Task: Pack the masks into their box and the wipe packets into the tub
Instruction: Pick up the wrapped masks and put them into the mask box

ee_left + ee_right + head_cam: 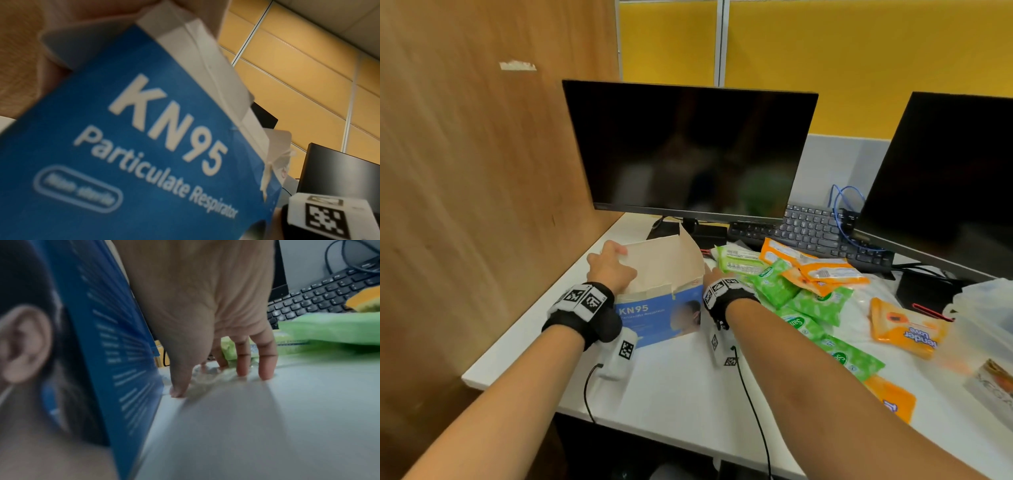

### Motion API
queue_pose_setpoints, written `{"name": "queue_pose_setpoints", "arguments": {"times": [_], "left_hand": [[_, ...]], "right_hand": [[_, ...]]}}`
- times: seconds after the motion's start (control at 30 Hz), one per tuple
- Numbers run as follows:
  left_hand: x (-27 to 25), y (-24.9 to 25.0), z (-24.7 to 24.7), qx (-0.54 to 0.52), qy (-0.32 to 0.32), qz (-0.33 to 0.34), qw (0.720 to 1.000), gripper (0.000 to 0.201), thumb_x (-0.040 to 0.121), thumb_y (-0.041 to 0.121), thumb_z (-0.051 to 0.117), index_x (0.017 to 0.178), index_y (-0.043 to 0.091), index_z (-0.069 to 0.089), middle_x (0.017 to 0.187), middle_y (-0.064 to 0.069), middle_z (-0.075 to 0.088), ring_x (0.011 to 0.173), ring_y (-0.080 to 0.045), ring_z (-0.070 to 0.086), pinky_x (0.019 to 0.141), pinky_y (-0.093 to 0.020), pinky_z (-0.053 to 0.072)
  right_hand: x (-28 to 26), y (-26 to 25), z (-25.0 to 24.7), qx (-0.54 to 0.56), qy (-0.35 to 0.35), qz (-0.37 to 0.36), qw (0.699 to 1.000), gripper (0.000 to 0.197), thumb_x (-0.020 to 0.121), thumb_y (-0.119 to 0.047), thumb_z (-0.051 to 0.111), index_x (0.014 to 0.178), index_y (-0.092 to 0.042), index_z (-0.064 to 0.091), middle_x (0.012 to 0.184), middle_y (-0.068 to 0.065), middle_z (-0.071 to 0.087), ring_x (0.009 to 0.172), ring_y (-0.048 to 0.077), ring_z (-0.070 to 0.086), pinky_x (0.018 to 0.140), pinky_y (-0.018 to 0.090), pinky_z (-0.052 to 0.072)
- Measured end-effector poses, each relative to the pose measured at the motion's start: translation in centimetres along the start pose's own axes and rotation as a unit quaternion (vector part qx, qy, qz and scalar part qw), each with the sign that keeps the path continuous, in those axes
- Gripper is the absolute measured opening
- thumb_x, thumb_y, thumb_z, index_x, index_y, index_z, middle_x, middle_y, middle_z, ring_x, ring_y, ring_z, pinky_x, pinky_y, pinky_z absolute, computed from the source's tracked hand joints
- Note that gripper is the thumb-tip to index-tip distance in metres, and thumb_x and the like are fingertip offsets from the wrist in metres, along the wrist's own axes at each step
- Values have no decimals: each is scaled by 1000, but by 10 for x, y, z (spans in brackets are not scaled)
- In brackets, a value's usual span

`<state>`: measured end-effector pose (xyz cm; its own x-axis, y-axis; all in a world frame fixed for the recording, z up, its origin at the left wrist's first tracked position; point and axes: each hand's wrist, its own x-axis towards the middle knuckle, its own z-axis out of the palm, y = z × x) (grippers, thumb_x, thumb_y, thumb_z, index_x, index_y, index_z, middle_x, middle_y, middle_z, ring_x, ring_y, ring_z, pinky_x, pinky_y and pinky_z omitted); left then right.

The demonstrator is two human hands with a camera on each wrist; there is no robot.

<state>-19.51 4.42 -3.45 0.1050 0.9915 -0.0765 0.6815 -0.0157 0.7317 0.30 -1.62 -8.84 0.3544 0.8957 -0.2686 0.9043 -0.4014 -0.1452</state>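
A blue KN95 mask box stands on the white desk, its top flaps raised. My left hand grips the box's upper left edge. My right hand reaches down just right of the box, where its straight fingertips and thumb touch a crinkly clear wrapper lying on the desk. What is inside the wrapper cannot be made out. Green wipe packets and orange wipe packets lie in a heap to the right.
A dark monitor stands behind the box, and a black keyboard and a second monitor are at the right. A wooden partition closes the left side. Translucent plastic sits at the far right.
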Motion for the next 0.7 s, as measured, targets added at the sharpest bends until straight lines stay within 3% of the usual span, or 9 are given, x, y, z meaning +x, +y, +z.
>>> {"name": "queue_pose_setpoints", "arguments": {"times": [0.13,0.27,0.37,0.4,0.47,0.53,0.6,0.63,0.7], "left_hand": [[0,0,-3,-7,-20,11,1000,46,85,4,59,125,21,44,133,-15,32,88,-25,49,73,-32,45],[-3,0,-4,-22,-21,16,999,47,84,3,60,125,21,44,134,-16,33,89,-26,51,75,-32,46],[-7,1,-6,-34,-27,17,999,47,85,4,61,126,20,43,135,-16,32,91,-25,49,76,-31,45],[-8,2,-5,-40,-26,16,999,46,86,7,61,126,20,43,135,-16,32,92,-24,48,77,-30,44],[-13,4,-2,-60,-25,14,998,41,89,14,58,127,19,43,135,-16,33,94,-24,47,78,-30,41],[-19,6,5,-87,-38,15,995,36,93,18,50,128,19,43,135,-16,35,101,-27,49,82,-31,40],[-24,9,14,-97,-65,24,993,35,94,19,43,129,20,43,137,-17,37,114,-32,48,92,-36,42],[-26,10,19,-95,-78,29,992,36,95,19,41,131,21,43,138,-17,38,119,-33,46,98,-39,41],[-29,13,26,-98,-85,30,991,38,96,19,41,134,21,41,139,-16,37,123,-34,44,102,-41,38]], "right_hand": [[4,0,-5,-31,55,-16,998,37,84,-12,60,120,-7,56,123,13,58,110,32,59,88,40,53],[-1,14,-14,-47,74,-22,996,24,88,-14,57,111,-13,62,110,8,65,100,28,63,85,37,54],[-14,32,-33,94,118,-9,989,13,90,-21,56,93,-13,65,95,6,65,89,25,60,78,31,49],[-18,40,-41,200,155,-6,967,12,88,-22,59,78,-15,61,80,5,60,78,23,55,68,28,44],[-33,52,-59,427,228,4,875,27,83,-19,64,59,-17,52,63,2,48,66,19,44,61,28,35],[-49,58,-82,597,246,8,764,17,85,-18,58,68,-16,58,75,6,56,72,20,50,67,33,41],[-62,62,-104,693,216,-11,687,15,92,-19,48,95,-11,60,95,10,63,83,21,59,77,36,49],[-68,62,-112,705,204,-21,679,21,94,-21,45,105,-10,58,102,11,64,90,23,62,85,39,51],[-78,62,-123,683,197,-37,703,22,96,-25,42,104,-11,58,106,11,66,99,27,64,96,47,50]]}}
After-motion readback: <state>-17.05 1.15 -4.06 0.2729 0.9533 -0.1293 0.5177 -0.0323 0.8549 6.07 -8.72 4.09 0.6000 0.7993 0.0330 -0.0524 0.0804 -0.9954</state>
